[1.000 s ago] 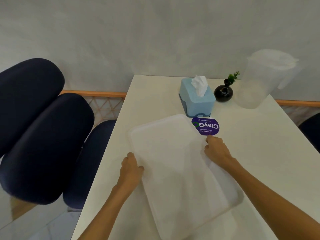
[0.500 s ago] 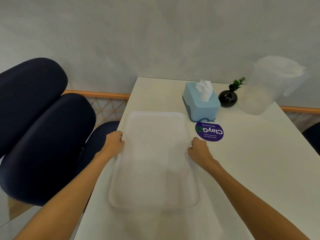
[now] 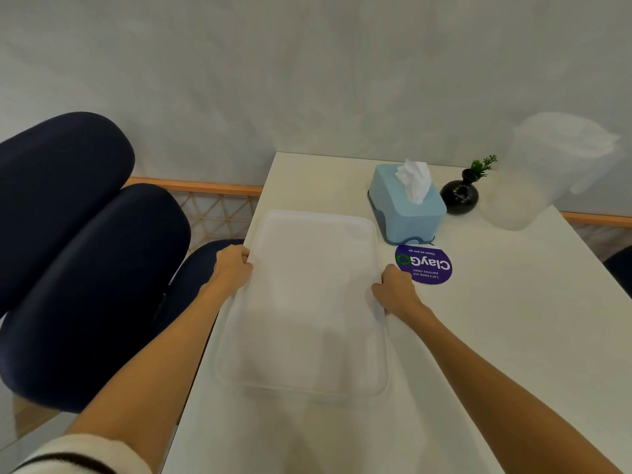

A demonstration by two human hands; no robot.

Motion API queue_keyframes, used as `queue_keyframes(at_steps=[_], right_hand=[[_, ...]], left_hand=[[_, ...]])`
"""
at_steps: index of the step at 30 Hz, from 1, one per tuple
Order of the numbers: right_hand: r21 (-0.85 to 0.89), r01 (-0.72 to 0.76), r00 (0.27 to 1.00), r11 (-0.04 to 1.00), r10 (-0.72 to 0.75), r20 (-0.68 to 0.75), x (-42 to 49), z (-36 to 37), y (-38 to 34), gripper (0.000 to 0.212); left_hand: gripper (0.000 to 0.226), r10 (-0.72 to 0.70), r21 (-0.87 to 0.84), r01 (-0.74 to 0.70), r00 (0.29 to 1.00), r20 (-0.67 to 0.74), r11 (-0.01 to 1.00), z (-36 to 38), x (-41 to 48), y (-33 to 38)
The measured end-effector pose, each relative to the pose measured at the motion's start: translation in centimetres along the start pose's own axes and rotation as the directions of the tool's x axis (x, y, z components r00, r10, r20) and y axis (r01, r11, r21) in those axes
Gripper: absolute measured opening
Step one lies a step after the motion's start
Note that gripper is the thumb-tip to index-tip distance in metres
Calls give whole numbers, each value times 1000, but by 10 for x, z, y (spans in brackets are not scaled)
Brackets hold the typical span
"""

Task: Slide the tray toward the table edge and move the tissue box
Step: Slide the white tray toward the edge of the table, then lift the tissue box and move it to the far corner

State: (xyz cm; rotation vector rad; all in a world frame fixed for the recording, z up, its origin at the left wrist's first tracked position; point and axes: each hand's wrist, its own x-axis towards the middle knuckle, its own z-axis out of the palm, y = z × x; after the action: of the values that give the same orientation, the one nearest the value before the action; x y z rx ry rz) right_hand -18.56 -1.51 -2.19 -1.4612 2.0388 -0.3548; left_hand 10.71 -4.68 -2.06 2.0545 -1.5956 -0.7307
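Left hand (image 3: 233, 268), right hand (image 3: 393, 289) grip tray (image 3: 307, 302) at table (image 3: 496, 336) left edge.

purple sticker (image 3: 424, 264) reads "claygo"; upside down

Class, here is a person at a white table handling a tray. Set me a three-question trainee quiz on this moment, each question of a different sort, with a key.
1. True or false: both the left hand and the right hand grip long rims of the translucent white plastic tray.
2. Which sits nearest the light blue plastic tissue box? A) the round purple sticker B) the clear plastic jug C) the dark blue chairs
3. Fill in: the small black round vase holds a green ____.

Key: 1 true; 2 A; 3 sprig.
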Motion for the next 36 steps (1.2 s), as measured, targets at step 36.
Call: queue_keyframes(at_steps=[36], right_hand=[[647,-49,997,761,77,-15,127,-93,52,68]], left_hand=[[50,114,-502,47,952,284,863,148,155,271]])
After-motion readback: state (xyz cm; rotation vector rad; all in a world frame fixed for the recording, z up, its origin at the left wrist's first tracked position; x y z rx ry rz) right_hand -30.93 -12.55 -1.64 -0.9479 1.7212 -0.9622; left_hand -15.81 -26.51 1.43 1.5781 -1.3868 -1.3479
